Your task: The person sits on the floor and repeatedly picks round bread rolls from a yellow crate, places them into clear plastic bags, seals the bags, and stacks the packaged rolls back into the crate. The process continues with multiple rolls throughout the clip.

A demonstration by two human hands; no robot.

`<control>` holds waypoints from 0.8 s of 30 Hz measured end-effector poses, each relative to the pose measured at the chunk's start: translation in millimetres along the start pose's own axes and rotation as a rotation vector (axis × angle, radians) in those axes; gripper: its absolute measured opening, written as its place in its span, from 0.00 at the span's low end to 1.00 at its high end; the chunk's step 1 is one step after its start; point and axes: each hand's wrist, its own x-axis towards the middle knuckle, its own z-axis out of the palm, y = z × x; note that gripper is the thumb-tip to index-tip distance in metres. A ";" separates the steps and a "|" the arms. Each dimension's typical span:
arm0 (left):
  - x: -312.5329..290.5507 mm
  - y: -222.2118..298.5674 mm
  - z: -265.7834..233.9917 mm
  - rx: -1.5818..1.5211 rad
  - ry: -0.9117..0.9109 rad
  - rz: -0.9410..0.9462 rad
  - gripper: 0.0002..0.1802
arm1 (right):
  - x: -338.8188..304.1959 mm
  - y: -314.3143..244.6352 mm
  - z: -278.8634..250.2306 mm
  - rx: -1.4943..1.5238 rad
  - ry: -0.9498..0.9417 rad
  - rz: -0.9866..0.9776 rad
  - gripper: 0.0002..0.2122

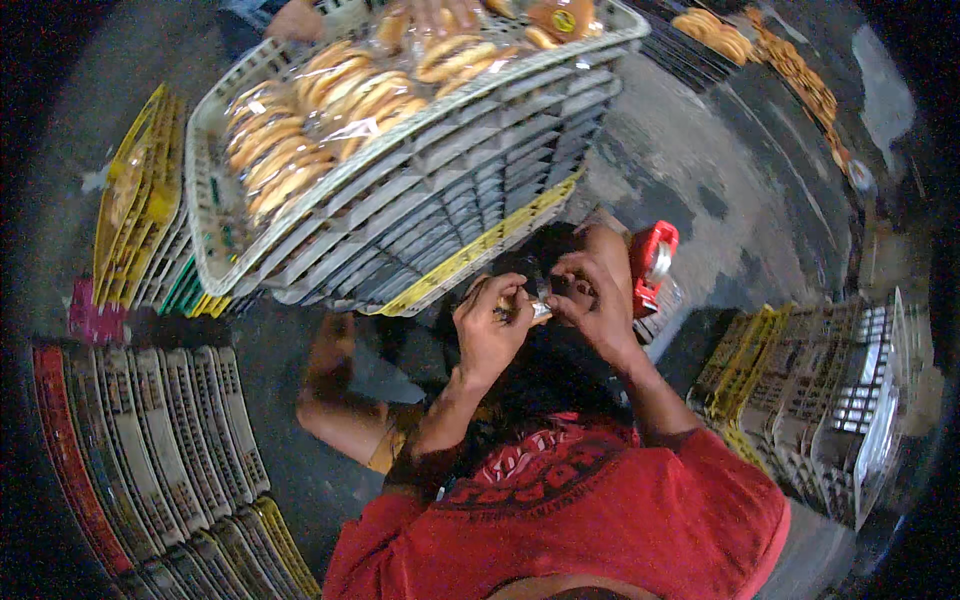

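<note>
In front of my lap, my two hands meet at a small shiny silver-and-gold piece [541, 311], too small to name. My left hand [490, 330] pinches it between thumb and bent fingers. From the other side, my right hand [592, 310] closes its thumb and fingertips at the same piece. Just beyond the fingers the area is dark, and I cannot make out what is there. Right of my right hand, by my knee, stands a red tool with a pale roll [657, 262], like a tape dispenser.
Ahead, a tall stack of crates [420, 215] carries bagged bread rolls [370, 95]; another person's hands [430, 15] reach in at its far side. More stacked crates stand at left [150, 430] and right [800, 390]. Loose bread [795, 70] lies at the far right.
</note>
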 end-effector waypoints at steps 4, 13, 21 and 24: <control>-0.8 6.0 -11.1 -0.170 0.012 -0.283 0.10 | -9.6 -5.2 9.2 0.039 -0.168 -0.088 0.14; 5.5 -11.4 -42.7 -0.273 -0.498 -0.223 0.30 | 3.4 -10.6 2.9 0.056 -0.039 0.093 0.11; 7.5 28.2 -39.2 0.033 -0.083 -0.276 0.29 | -6.5 -9.8 20.1 -0.143 0.112 -0.003 0.26; 12.0 43.1 -29.8 0.073 -0.117 -0.071 0.32 | -4.0 -21.7 36.5 0.154 0.077 -0.185 0.37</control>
